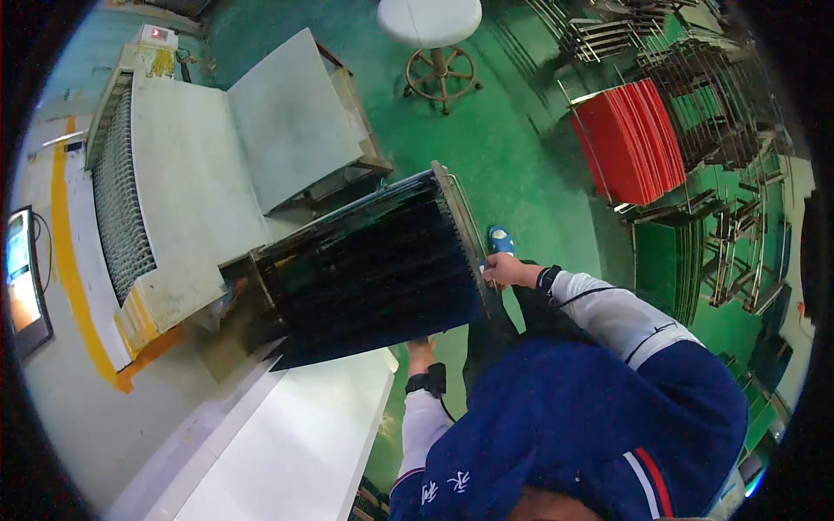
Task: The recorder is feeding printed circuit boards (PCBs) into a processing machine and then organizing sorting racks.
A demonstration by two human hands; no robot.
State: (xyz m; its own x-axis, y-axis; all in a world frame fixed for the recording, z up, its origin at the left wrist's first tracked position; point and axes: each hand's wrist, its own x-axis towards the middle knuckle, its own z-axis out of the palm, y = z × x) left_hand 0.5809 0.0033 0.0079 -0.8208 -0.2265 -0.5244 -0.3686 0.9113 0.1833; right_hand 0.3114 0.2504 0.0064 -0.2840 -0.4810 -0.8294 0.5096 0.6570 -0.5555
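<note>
A metal-framed rack (460,217) of dark, glossy black sheets (373,269) lies in front of me, reaching from the pale machine on the left to my body. The sheets seem closely stacked, their edges showing as a serrated line at the rack's right end. My right hand (514,270) is closed at that end, its fingers on the rack's edge. Below the near edge of the sheets is my left hand (420,354); its fingers are hidden beneath them. Both wrists wear dark bands.
A pale machine (187,165) with a roller bed (120,182) stands left. Beyond the rack is a slanted grey panel (295,117). A white table (295,434) lies near left. A round stool (430,22) stands far off. Racks of red sheets (627,143) and bare metal racks (704,95) stand right.
</note>
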